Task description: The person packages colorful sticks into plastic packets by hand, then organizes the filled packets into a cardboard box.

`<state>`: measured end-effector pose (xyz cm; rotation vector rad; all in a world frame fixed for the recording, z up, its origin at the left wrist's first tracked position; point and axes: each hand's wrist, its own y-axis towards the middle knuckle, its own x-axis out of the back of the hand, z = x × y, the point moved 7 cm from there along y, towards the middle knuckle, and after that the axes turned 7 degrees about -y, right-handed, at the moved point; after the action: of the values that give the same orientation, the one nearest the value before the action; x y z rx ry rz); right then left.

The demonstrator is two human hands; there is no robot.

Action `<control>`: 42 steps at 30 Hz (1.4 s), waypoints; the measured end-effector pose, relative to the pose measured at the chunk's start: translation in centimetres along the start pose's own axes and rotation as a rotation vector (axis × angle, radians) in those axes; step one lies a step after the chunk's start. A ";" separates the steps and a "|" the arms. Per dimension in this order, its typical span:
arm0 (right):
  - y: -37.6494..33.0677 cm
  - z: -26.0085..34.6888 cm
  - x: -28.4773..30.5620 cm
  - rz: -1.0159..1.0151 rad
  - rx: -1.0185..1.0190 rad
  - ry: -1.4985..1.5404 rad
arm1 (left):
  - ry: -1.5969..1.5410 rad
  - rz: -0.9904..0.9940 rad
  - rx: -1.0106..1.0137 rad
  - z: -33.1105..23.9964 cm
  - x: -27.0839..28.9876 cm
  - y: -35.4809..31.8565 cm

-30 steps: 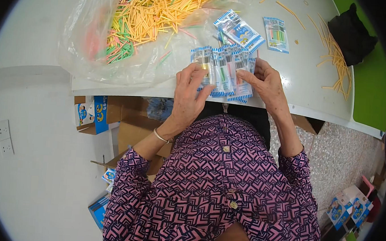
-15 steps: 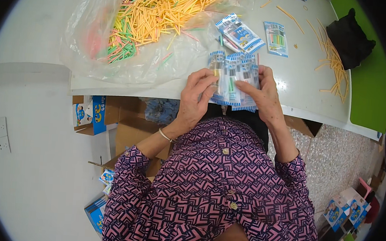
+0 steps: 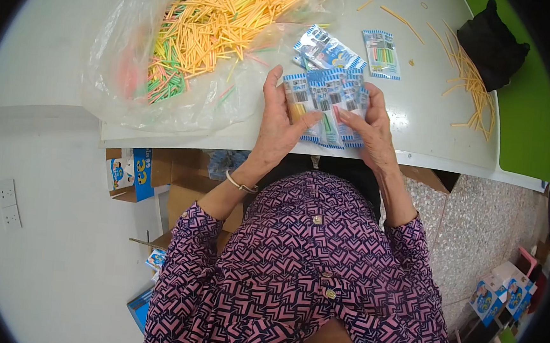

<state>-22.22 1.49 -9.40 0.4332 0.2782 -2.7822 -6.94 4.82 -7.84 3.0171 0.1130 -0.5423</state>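
Several small clear packets with blue-and-white striped ends (image 3: 331,99) are fanned out between my two hands above the table's front edge. Coloured sticks, yellow, green and pink, show through them. My left hand (image 3: 277,124) grips the fan's left side, thumb across the front. On the right side my right hand (image 3: 378,131) holds it the same way, its thumb pressed on a packet with pink sticks. Just beyond, more such packets (image 3: 327,48) lie overlapping, partly hidden by the fan. One further packet (image 3: 381,54) lies flat to their right.
A big clear plastic bag (image 3: 118,87) lies open at the left, heaped with short yellow, green and pink sticks (image 3: 224,31). Loose yellow sticks (image 3: 475,90) lie at the right beside a black cloth-like item (image 3: 494,46). Under the table stand cardboard boxes (image 3: 190,197).
The packets have spread into a wider fan and tilted up. My left fingers have moved from the front of the packets to behind them, leaving the thumb in front.
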 end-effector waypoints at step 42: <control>0.3 -1.2 0.7 0.242 0.185 -0.702 | 0.368 0.400 -0.349 -1.2 -2.7 0.7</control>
<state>-22.44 1.27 -10.79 -0.4479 -0.1846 -2.5314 -9.01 4.02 -5.72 2.6522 -0.3331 0.0650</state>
